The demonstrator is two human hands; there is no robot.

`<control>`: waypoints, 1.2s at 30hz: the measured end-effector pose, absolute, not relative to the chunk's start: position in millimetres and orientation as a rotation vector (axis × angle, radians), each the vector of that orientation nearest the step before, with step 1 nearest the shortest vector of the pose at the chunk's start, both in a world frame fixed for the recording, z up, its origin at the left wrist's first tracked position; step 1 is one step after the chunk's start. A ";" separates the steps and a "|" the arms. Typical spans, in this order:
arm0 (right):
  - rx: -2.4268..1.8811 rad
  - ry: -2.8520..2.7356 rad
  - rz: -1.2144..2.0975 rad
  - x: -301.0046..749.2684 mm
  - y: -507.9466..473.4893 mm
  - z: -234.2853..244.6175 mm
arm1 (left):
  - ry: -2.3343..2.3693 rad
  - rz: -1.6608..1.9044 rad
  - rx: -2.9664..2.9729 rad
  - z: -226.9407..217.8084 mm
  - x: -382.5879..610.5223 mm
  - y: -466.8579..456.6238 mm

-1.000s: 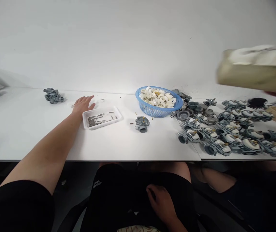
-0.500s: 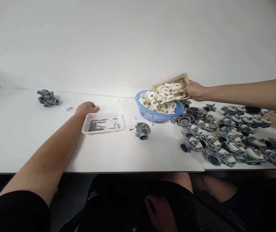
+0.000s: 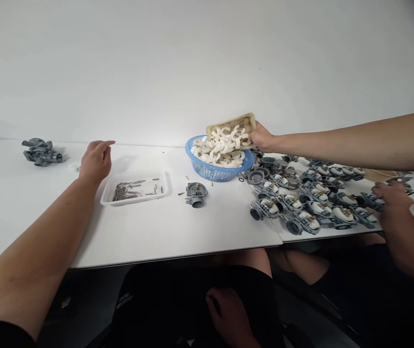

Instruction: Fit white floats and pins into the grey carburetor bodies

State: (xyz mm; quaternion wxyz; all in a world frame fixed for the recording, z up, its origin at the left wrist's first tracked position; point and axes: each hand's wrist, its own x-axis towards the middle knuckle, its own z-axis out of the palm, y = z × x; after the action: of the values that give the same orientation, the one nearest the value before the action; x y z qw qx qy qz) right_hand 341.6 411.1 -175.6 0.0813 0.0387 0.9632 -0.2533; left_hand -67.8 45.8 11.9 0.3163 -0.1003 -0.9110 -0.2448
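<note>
My left hand (image 3: 96,159) hovers over the table behind a clear plastic tray (image 3: 165,193) of small metal pins. Its index finger points right, the thumb is apart, and nothing shows in it. Dimly lit, my right hand (image 3: 230,316) rests on my lap, thumb apart from the fingers, holding nothing visible. A grey carburetor body (image 3: 196,193) lies in front of me, small brass parts near it. Behind it stands a blue basket (image 3: 214,172) of white ring-shaped floats. Another person's hand (image 3: 263,137) tilts a beige tray (image 3: 249,124) of the same floats over the basket.
Another carburetor (image 3: 42,152) lies at the far left. On the right, several carburetors with white floats (image 3: 321,209) crowd the table, and the co-worker's other hand (image 3: 391,193) is beside them. A black O-ring (image 3: 241,180) lies near the basket.
My left hand has lifted and shifted away from the table behind the pin tray, its index finger now extended. The co-worker's lower hand reaches further in, while the beige tray stays tilted over the basket.
</note>
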 end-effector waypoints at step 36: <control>0.097 2.843 -0.823 340.4 409.5 -184.2 | -2.018 -0.497 -0.824 67.3 10.7 144.8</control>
State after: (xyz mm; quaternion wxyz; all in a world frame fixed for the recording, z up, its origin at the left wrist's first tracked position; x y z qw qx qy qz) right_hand 340.4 409.5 -184.2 0.0902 0.0325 0.9561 -0.2768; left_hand 10.7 144.8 67.3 0.4377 -0.3313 -0.8115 -0.2001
